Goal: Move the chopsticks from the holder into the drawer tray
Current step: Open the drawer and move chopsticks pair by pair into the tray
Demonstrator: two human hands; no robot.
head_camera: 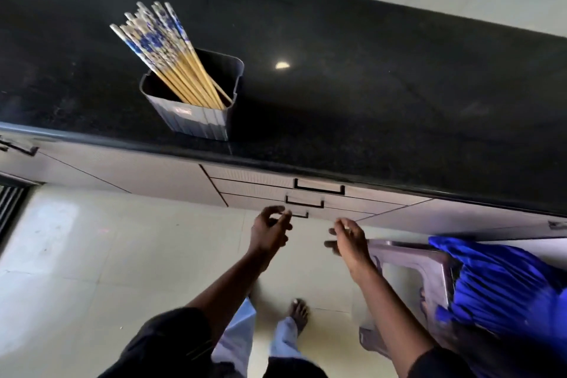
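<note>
Two bare hands reach toward stacked drawer fronts below a black speckled stone counter (pixel 368 86). Left hand (pixel 270 228): fingers curled loosely by the lowest drawer handle (pixel 299 214), partly hidden behind them; contact can't be told, nothing gripped. Right hand (pixel 348 241), at 3 o'clock from the left: fingers spread, empty. Chopsticks (pixel 165 52), bamboo w/ blue-white floral tops, lean toward 11 o'clock inside the ribbed grey squarish holder (pixel 190 120) near the counter edge. Drawers shut; tray unseen. Plastic stool (pixel 429 267) and blue cloth (pixel 503 285) cut off at 4 o'clock; motion blur throughout.
</note>
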